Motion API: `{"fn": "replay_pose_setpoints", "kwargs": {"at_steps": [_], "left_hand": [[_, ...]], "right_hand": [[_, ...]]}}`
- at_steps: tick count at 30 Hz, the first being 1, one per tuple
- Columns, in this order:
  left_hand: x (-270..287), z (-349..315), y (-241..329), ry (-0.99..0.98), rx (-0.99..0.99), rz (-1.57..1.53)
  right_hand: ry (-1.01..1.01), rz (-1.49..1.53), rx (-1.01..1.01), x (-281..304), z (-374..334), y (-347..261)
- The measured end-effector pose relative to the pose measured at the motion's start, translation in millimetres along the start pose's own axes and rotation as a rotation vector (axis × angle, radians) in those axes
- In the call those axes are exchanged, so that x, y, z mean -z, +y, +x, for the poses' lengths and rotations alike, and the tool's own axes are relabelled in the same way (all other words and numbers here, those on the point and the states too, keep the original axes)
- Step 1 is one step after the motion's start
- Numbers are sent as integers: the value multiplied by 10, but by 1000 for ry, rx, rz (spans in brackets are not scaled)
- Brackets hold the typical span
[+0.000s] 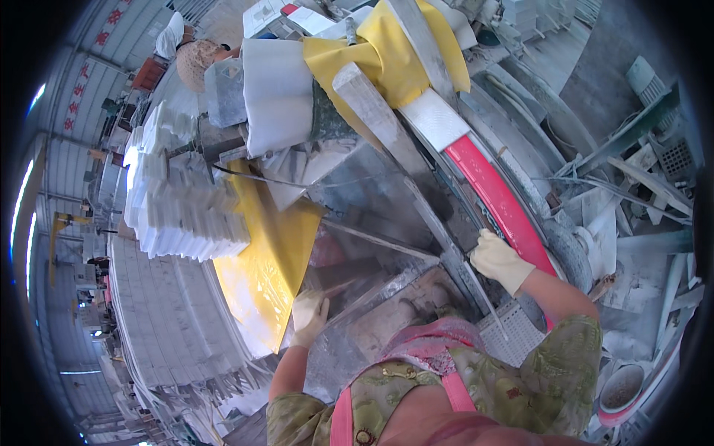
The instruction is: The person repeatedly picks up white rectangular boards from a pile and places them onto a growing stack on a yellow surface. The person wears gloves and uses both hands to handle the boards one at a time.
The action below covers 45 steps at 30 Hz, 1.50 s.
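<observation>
My left hand, in a cream glove, is beside the lower edge of a wet yellow sheet. Its fingers are curled, and what they hold, if anything, is hidden. The sheet slopes down from beneath a stack of thin white slabs. My right hand, gloved the same way, is close to a long red strip on the machine at my right. Those fingers are bent inward too; I cannot make out anything in them. Between the hands lies a grey, wet work area with a metal bar across it.
Ahead, a second yellow sheet drapes over the machine beside a white padded block. A perforated grey crate sits near my right side. Stone offcuts lie at the right, near a round bucket. Another person is at the far left.
</observation>
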<state>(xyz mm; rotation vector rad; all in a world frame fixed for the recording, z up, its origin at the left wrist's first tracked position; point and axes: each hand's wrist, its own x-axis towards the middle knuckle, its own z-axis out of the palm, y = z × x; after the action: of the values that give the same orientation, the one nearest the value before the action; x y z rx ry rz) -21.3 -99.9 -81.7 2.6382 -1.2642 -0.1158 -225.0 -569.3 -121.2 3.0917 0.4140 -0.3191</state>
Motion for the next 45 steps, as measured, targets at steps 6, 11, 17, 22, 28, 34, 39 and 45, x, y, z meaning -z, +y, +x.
{"fn": "replay_pose_setpoints", "kwargs": {"at_steps": [6,11,17,22,28,34,39,45], "left_hand": [[-88,-48,-62,25,1,90],[-79,-58,-40,43,1,81],[-42,-30,24,91,-8,74],[-54,-35,21,99,8,78],[-142,-72,-36,161,-41,105],[-227,-114,-133,207,-49,91],[-268,-105,-171,191,-47,151],[-308,-121,-174,217,-35,181]], "right_hand": [[-97,67,-17,98,-12,-6],[-73,63,-26,115,-8,-3],[-66,-69,17,197,-8,-34],[-35,-57,64,394,-81,-102],[-100,-188,135,265,-129,-100],[-118,-257,31,57,-68,-86],[-63,-357,43,49,-66,-82],[-20,-375,31,2,-36,-82]]}}
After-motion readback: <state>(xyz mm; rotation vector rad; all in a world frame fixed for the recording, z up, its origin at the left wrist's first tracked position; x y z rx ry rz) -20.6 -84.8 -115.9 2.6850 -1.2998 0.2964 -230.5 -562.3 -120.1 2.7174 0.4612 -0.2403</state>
